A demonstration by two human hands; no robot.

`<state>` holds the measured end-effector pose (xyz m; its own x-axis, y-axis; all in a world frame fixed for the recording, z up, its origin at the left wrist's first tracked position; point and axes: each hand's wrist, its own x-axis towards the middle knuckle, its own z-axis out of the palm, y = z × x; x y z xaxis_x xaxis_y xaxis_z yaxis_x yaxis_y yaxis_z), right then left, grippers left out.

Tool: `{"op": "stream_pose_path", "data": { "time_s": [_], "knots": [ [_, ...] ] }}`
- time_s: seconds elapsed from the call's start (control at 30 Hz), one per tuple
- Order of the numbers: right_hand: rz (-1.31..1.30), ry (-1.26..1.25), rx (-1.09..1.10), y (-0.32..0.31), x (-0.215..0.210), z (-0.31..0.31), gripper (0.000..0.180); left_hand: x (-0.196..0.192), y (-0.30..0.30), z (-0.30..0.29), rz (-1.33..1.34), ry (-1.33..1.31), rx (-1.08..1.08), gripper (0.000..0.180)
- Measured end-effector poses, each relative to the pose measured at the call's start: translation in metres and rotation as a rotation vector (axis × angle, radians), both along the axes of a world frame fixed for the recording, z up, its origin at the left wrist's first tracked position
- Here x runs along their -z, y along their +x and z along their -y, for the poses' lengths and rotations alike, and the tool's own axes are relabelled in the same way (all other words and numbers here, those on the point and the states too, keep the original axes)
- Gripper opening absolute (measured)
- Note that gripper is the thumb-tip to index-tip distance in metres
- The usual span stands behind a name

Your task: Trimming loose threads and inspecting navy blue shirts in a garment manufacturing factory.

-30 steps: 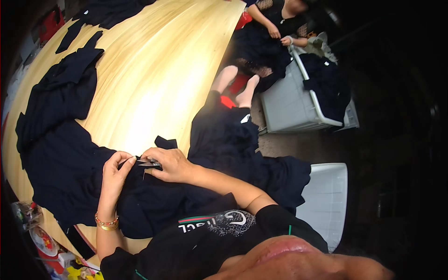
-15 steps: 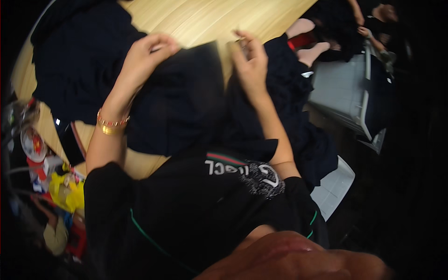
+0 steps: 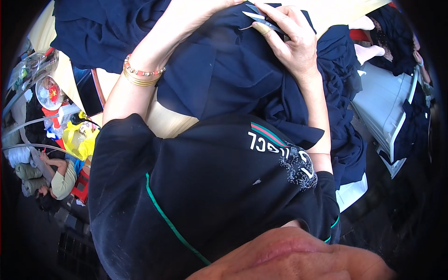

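Dark navy cloth [image 3: 224, 70] lies over the table in front of me and hangs down toward my body. My right hand [image 3: 298, 44] is closed round small thread snips [image 3: 263, 19], their blades pointing left over the cloth. A tan covering wraps that hand's thumb. At the upper edge of the picture my left hand [image 3: 212, 7] is partly cut off; its fingers pinch the cloth's edge close to the snip blades. Bracelets [image 3: 140, 77] circle my left wrist.
More navy cloth [image 3: 88, 28] is heaped at the left, and folds drape at my right. A grey plastic crate [image 3: 382, 98] stands on the right, with a seated person beyond. On the left are a yellow bag [image 3: 79, 140], a round container [image 3: 48, 92] and another person [image 3: 63, 179].
Both hands have moved up toward the picture's upper edge and closer together. The snips, blurred before, now show plainly in my right hand. The view has shifted.
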<state>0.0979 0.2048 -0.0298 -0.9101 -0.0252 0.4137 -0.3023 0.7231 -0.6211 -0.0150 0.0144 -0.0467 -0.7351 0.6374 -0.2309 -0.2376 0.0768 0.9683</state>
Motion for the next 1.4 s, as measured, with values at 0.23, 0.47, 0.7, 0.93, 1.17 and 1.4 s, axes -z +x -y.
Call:
{"op": "stream_pose_path", "data": {
  "time_s": [0.23, 0.47, 0.7, 0.93, 1.17, 1.4],
  "knots": [
    [0.082, -0.145, -0.018, -0.003, 0.009, -0.002, 0.039, 0.0, -0.003, -0.001, -0.005, 0.009, 0.039, 0.012],
    [0.01, -0.033, -0.019, -0.002, 0.008, -0.007, 0.037, 0.008, -0.004, -0.004, 0.025, 0.38, 0.125, 0.011],
    [0.223, -0.325, 0.03, -0.004, 0.016, -0.01, 0.03, -0.004, 0.001, 0.003, 0.047, 0.076, 0.051, 0.013],
    [0.645, -0.348, 0.195, -0.003, 0.007, -0.041, 0.04, -0.048, -0.018, 0.018, -0.172, -0.104, 0.263, 0.013],
    [0.331, -0.332, 0.076, -0.022, 0.005, -0.031, 0.044, -0.041, -0.033, 0.054, -0.081, -0.15, 0.174, 0.014],
    [0.078, -0.038, -0.088, -0.041, 0.001, -0.001, 0.036, -0.022, -0.037, 0.043, 0.026, 0.059, 0.143, 0.015]
  ]
}}
